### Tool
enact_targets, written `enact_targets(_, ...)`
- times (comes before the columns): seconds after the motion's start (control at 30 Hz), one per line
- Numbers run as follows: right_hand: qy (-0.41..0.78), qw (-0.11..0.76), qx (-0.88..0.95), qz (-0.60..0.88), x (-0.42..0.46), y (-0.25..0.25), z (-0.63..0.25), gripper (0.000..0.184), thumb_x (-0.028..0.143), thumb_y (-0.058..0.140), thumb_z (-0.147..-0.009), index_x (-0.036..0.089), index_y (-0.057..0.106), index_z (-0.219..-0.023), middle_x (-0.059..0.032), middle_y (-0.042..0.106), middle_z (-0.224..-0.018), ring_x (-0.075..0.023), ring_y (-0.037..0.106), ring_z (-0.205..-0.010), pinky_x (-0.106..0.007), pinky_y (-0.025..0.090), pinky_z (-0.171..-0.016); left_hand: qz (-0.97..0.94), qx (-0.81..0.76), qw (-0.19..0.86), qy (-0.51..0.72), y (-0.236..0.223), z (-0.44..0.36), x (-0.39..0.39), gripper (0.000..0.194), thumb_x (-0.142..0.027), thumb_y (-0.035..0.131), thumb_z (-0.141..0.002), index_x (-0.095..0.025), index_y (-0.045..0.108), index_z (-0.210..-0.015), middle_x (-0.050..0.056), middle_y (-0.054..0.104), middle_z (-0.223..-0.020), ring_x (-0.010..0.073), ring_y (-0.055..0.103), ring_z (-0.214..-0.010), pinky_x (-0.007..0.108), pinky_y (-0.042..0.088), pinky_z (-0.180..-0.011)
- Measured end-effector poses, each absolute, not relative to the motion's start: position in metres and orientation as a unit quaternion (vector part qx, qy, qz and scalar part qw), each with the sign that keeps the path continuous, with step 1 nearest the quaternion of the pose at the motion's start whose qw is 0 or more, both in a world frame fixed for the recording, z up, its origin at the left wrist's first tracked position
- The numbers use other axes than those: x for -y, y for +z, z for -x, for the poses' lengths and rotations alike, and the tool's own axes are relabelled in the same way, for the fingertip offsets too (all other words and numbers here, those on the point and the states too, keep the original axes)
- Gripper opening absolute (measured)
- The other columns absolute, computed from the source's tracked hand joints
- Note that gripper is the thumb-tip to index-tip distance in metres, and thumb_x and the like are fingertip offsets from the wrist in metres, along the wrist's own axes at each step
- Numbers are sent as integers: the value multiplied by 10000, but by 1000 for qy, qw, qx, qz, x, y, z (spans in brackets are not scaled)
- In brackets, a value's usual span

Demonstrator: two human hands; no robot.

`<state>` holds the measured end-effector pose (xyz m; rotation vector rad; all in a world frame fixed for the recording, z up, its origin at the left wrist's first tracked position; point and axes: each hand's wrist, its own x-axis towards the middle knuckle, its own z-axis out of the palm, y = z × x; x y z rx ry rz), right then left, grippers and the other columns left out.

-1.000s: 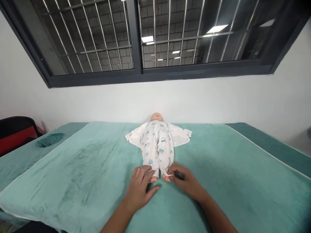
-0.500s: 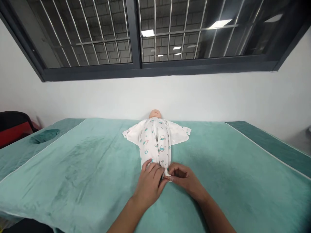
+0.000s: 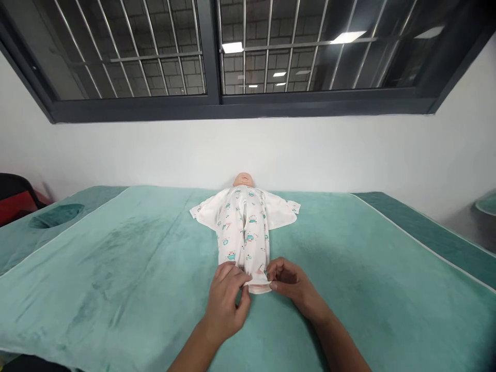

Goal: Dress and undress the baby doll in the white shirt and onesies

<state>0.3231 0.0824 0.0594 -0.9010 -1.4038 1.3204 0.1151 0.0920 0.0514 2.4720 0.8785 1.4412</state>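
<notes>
A doll's head shows at the wall end of the bed, above a white baby outfit with small teal and pink prints. Its sleeves spread out to both sides, and a gap runs down the middle of the lower part. At the bottom hem my left hand pinches the left side between thumb and fingers. The right corner of the same hem is pinched by my right hand. Between the hands the hem lies stretched flat, with a pinkish inner edge showing below it.
The outfit lies on a bed with a teal cover, which has a round hole at the left. A white wall and a barred window stand behind. A red and black chair is at far left.
My left hand has moved left, away from my right hand. The bunched hem between them is now spread wide and flat. The view has shifted slightly.
</notes>
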Motion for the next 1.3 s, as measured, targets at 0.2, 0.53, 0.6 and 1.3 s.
enact_targets(0.2, 504, 487, 585, 408, -82, 58, -324, 245, 414, 655, -822, 178, 590, -813, 10, 506, -713, -122, 451, -674, -257, 373, -643, -819, -268, 84, 500, 53, -113, -88, 219, -81, 446, -838, -212, 558, -972, 51, 598, -819, 198, 539, -795, 402, 466, -766)
enact_targets(0.53, 85, 436, 699, 561, -156, 38, -331, 349, 90, 426, -804, 185, 635, -1067, -105, 600, -1158, -231, 515, -1111, -416, 415, -984, -772, -521, -56, 360, 27, -65, -194, 321, -120, 481, -845, -153, 580, -1149, 137, 594, -1180, 296, 497, -1149, 499, 437, -957)
enact_targets(0.6, 37, 380, 747, 545, -176, 41, -331, 361, 61, 434, -809, 169, 656, -1072, -114, 613, -1159, -234, 504, -1141, -412, 399, -1014, -797, -507, -86, 315, 25, -67, -216, 368, -125, 494, -852, -132, 562, -1214, 157, 569, -1264, 318, 432, -1251, 526, 382, -1022)
enact_targets(1.3, 20, 201, 824, 529, -229, 51, -334, 184, 163, 571, -836, 219, 698, -957, -78, 634, -1053, -251, 518, -1004, -367, 412, -844, -894, -284, 92, 335, 40, -82, -270, 275, -311, 583, -846, -232, 650, -1101, 104, 642, -1138, 282, 555, -1076, 444, 473, -914)
